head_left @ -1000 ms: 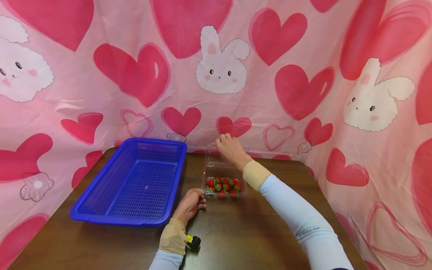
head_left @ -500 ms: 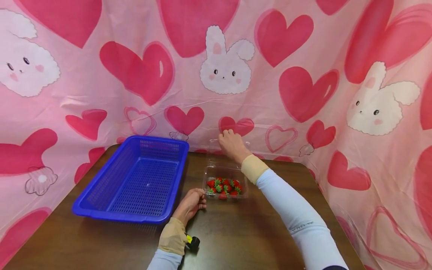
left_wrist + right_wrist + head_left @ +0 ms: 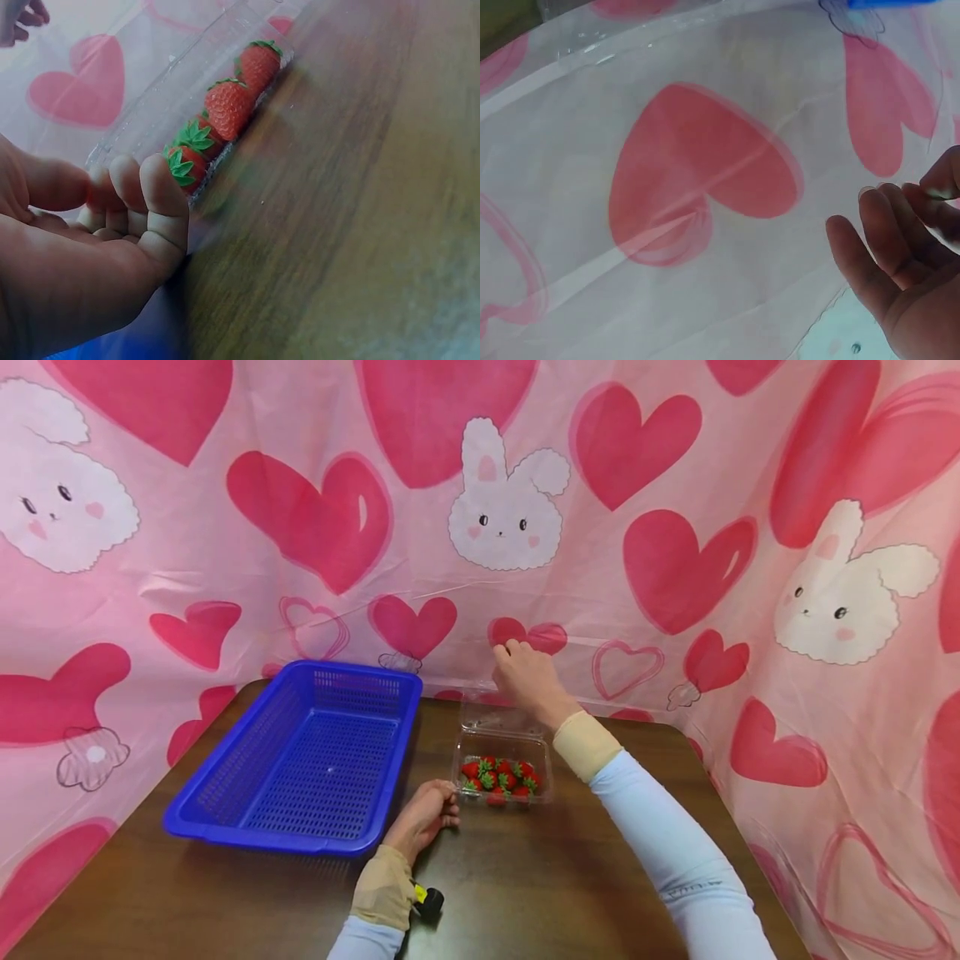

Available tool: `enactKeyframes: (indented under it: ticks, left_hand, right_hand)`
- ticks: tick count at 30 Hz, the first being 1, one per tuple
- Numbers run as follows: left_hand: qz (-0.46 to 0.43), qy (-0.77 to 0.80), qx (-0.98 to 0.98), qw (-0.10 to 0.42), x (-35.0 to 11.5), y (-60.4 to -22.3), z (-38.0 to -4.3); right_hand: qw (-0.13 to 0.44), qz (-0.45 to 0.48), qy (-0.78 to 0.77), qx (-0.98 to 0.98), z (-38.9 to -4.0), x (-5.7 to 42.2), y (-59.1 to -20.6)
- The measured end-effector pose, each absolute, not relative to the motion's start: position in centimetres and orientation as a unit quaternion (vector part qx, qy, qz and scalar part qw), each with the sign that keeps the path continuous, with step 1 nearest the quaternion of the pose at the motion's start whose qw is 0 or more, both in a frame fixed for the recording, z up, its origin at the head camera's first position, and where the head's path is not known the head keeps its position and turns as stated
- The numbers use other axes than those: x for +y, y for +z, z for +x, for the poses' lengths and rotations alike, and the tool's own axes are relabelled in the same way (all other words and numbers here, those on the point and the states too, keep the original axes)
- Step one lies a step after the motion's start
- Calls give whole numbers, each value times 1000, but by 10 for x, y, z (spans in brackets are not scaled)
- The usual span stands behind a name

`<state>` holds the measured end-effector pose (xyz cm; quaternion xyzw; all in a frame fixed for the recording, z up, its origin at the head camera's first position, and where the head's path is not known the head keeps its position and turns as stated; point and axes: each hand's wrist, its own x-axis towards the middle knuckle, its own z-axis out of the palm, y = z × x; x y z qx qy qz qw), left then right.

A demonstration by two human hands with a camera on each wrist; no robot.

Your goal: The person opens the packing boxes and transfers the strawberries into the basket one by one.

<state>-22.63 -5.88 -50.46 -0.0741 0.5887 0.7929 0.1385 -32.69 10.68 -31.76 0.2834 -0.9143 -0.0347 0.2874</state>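
A clear plastic clamshell box (image 3: 546,767) stands on the table with strawberries (image 3: 501,777) inside, red with green leaves. Its hinged lid (image 3: 487,720) leans back behind it. My left hand (image 3: 422,817) pinches the box's near left corner between thumb and curled fingers. Strawberries (image 3: 229,109) show through the front wall in the left wrist view. My right hand (image 3: 528,681) hovers above and behind the lid. In the right wrist view, that hand's fingers (image 3: 889,236) are loosely bent with nothing between them, and the lid's edge (image 3: 604,49) lies apart from them.
A large blue plastic basket (image 3: 405,727) with slotted walls stands left of the box. The brown wooden table (image 3: 570,893) ends at a pink cloth backdrop (image 3: 330,635) with hearts and rabbits. A small black-and-yellow object (image 3: 429,902) sits at the left wrist.
My right hand has come off the lid, which has sunk a little further back. The left hand keeps its hold on the box corner. The head view has shifted slightly.
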Motion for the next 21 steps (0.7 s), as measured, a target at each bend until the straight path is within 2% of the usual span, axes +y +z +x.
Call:
enactKeyframes:
  ticks: [11,16,19,21]
  left_hand:
    - [-73,775,611,145,-64,-503,-215]
    - [-90,724,680,76,-56,-494,-200]
    - [-76,686,723,32,-52,-485,-191]
    - [-46,673,738,22,-49,-476,-185]
  right_hand:
    - [333,332,27,-882,-314,134,-332]
    - [344,346,50,-872,-311,139,-336]
    - [309,345,64,-884,-310,141,-339]
    - [277,339,77,-896,-310,142,-343]
